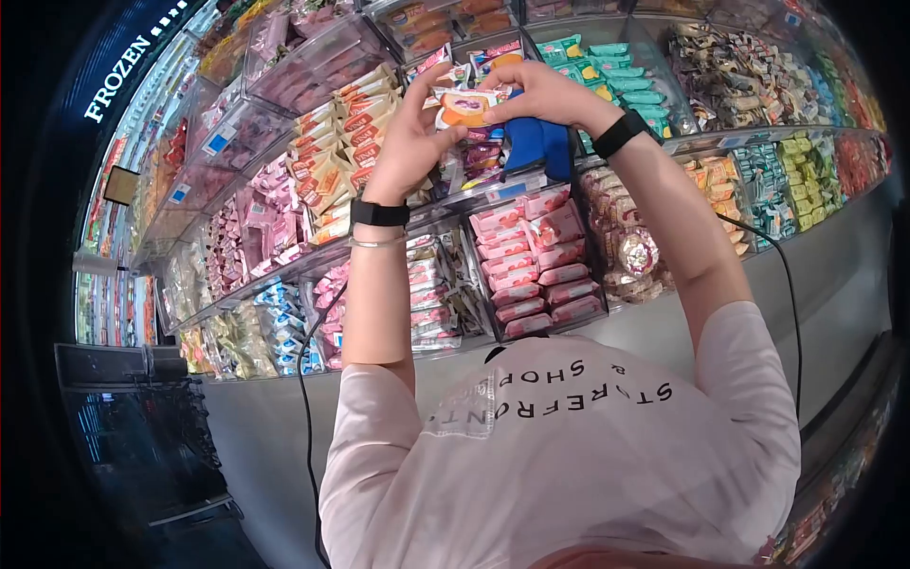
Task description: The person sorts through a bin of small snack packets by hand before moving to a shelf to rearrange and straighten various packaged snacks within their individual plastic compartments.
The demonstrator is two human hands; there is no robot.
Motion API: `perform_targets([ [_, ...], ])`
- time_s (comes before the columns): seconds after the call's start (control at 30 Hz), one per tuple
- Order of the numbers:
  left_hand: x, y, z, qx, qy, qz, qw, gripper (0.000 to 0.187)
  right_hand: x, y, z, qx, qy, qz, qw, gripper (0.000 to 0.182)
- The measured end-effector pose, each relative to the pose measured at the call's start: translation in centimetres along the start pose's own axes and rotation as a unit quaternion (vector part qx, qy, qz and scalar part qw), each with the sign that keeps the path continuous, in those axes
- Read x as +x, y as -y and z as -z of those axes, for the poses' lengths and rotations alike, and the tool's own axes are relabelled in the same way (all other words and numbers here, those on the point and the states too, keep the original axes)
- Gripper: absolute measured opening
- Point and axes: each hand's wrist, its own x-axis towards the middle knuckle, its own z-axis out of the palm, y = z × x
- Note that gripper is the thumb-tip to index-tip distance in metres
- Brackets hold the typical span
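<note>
Between both hands is a small snack packet (466, 106) with a filled bread slice pictured on its front. My left hand (414, 133) grips its left side, thumb below and fingers above. On the other side, my right hand (538, 93) pinches its right edge between thumb and fingers. Just under my right hand sits a smooth blue object (536, 147), partly covered by the hand. Purple-wrapped snacks (485, 156) lie in the bin below the packet.
Pink packets (533, 261) are stacked in a clear bin nearer my body. Cream-and-red wrapped snacks (365, 133) fill the bin to the left, green packets (630, 81) the one to the right. Dark cables (791, 284) hang beside both arms. A "FROZEN" sign (118, 81) stands far left.
</note>
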Motion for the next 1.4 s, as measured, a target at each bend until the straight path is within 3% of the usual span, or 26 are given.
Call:
perform_targets([
  [0.03, -0.6, 0.0, 0.0, 0.133, -0.088, -0.030, 0.987, 0.058, 0.6, 0.2, 0.5, -0.092, 0.001, 0.007, 0.996, 0.037],
  [0.07, -1.2, -0.1, 0.1, 0.261, -0.174, -0.057, 0.948, 0.063, 1.5, -0.2, 0.4, -0.094, 0.009, 0.010, 0.995, 0.037],
  [0.1, -1.8, -0.1, 0.4, 0.297, -0.230, -0.091, 0.922, 0.067, 2.3, 0.0, 0.2, -0.166, -0.006, -0.011, 0.986, 0.042],
  [0.13, -2.6, -0.1, 0.9, 0.294, -0.237, -0.090, 0.922, 0.067, 2.9, 0.2, 0.0, -0.236, -0.022, -0.033, 0.971, 0.046],
  [0.2, -4.2, 0.1, 1.5, 0.177, -0.296, -0.067, 0.936, 0.060, 4.1, 0.4, -1.0, -0.259, 0.017, -0.076, 0.963, 0.038],
  [0.3, -6.5, 0.9, 1.4, 0.158, -0.284, -0.055, 0.944, 0.047, 7.2, -1.5, -4.8, -0.392, 0.051, -0.138, 0.908, 0.026],
  [0.37, -7.4, 1.1, 0.9, 0.201, -0.264, -0.038, 0.942, 0.033, 7.5, -2.0, -5.5, -0.401, 0.048, -0.154, 0.902, 0.025],
  [0.43, -8.4, 1.1, 0.3, 0.214, -0.265, -0.021, 0.940, 0.032, 8.0, -1.8, -5.8, -0.407, 0.060, -0.194, 0.891, 0.025],
  [0.6, -10.1, 1.8, 0.0, 0.213, -0.275, 0.044, 0.937, 0.029, 7.9, -2.9, -7.0, -0.396, 0.029, -0.192, 0.898, 0.024],
  [0.67, -10.3, 2.3, 0.2, 0.220, -0.273, 0.031, 0.936, 0.027, 8.0, -3.4, -7.1, -0.400, 0.013, -0.187, 0.897, 0.024],
  [0.77, -10.2, 2.0, -0.2, 0.260, -0.276, 0.017, 0.925, 0.023, 7.9, -3.5, -6.7, -0.387, 0.011, -0.189, 0.903, 0.038],
  [0.87, -9.4, 2.0, -1.1, 0.283, -0.238, 0.021, 0.929, 0.019, 7.8, -3.2, -6.4, -0.400, -0.006, -0.170, 0.900, 0.038],
  [0.93, -8.4, 2.6, -1.7, 0.399, -0.176, -0.006, 0.900, 0.018, 8.0, -3.2, -5.6, -0.351, -0.034, -0.148, 0.924, 0.039],
  [1.0, -7.2, 2.8, -2.1, 0.431, -0.147, -0.029, 0.890, 0.016, 7.5, -2.4, -4.1, -0.341, -0.073, -0.111, 0.931, 0.041],
  [1.07, -5.8, 3.1, -2.3, 0.557, -0.075, -0.070, 0.824, 0.011, 6.9, 0.0, -2.1, -0.309, -0.127, -0.086, 0.939, 0.043],
  [1.13, -4.0, 3.5, -2.2, 0.581, -0.038, -0.049, 0.811, 0.010, 5.6, 1.4, -0.1, -0.293, -0.176, -0.049, 0.938, 0.043],
  [1.2, -2.2, 4.2, -1.8, 0.701, 0.098, -0.113, 0.697, 0.013, 3.5, 1.9, 1.6, -0.264, -0.212, -0.014, 0.941, 0.040],
  [1.23, -1.6, 4.4, -2.1, 0.739, 0.142, -0.082, 0.654, 0.014, 2.1, 2.7, 2.0, -0.237, -0.220, -0.018, 0.946, 0.039],
  [1.33, -0.1, 5.8, -1.8, 0.768, 0.199, -0.052, 0.607, 0.012, -3.3, 6.0, 2.7, -0.180, -0.241, -0.072, 0.951, 0.035],
  [1.4, 1.0, 7.8, -1.3, 0.765, 0.206, -0.058, 0.608, 0.011, -6.6, 5.9, 2.7, -0.141, -0.265, -0.082, 0.950, 0.034],
])
